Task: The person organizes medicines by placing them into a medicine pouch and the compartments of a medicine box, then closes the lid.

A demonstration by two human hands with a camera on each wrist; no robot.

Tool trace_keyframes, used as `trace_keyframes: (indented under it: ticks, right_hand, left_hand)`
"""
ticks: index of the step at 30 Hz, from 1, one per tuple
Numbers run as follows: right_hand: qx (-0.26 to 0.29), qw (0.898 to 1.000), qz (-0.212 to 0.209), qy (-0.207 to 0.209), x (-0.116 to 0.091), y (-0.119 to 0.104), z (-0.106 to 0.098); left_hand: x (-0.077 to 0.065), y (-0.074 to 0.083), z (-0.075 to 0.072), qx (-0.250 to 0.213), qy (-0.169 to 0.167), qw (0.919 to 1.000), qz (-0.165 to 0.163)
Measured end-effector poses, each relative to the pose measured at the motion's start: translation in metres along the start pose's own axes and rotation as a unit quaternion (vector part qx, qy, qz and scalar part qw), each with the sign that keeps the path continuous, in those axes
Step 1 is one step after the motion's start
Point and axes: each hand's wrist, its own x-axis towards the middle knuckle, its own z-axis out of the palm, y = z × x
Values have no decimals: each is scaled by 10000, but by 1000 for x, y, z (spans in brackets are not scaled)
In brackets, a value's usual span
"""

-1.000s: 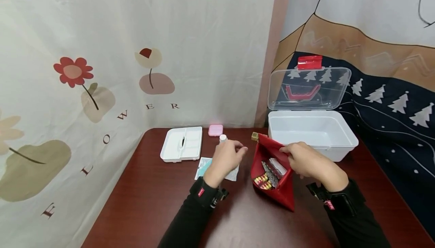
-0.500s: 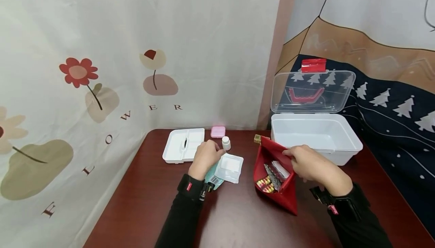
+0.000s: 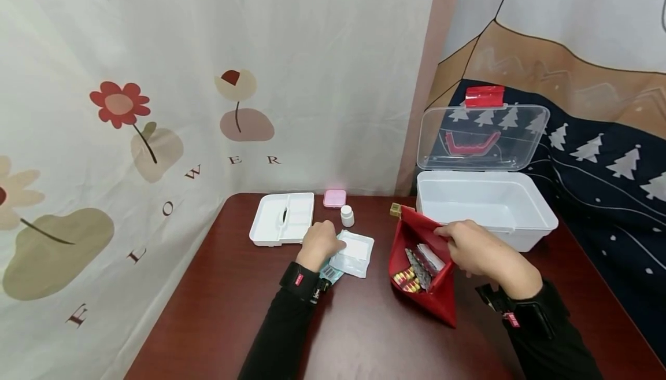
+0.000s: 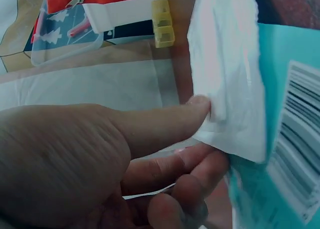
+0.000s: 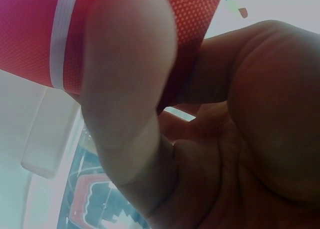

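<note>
My left hand pinches the left edge of a flat white sealed packet. In the left wrist view the thumb lies on the packet and the fingers are beneath it. A teal packet with a barcode lies partly under the white one. My right hand grips the rim of a red fabric pouch, holding its mouth apart. Inside the pouch are red-and-yellow capsules and a silver blister pack. The right wrist view shows fingers across the red cloth.
A white bin with its clear lid raised stands behind the pouch. A white compartment tray, a pink case and a white bottle sit at the back. A small yellow box is by the pouch's corner.
My left hand has moved left and down from near the white bottle to the packets, and now pinches the white one. The right hand keeps its grip on the pouch.
</note>
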Motion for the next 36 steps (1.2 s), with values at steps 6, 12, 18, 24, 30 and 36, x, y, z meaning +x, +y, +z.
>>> trace_keyframes:
  ticks: [6,12,18,24,30,36]
  right_hand:
    - [-17,10000,-7,47,0,0,0]
    - [-13,10000,-26,74,0,1,0]
    - [24,10000,-27,60,0,1,0]
    - [43,10000,-22,51,0,2,1]
    - [63,10000,9,4,-1,1,1]
    - [24,10000,-25,7,0,2,1]
  left_hand:
    - [12,-7,13,-257,-307,9992,-46]
    - [-23,17,-30,-331,-292,9989,178]
    - [-45,32,-60,-718,-252,9961,436]
    - [-50,38,-71,-898,-250,9922,832]
    - [-59,44,-86,-1476,-102,9854,844]
    - [-71,59,-97,-1926,314,9739,1164]
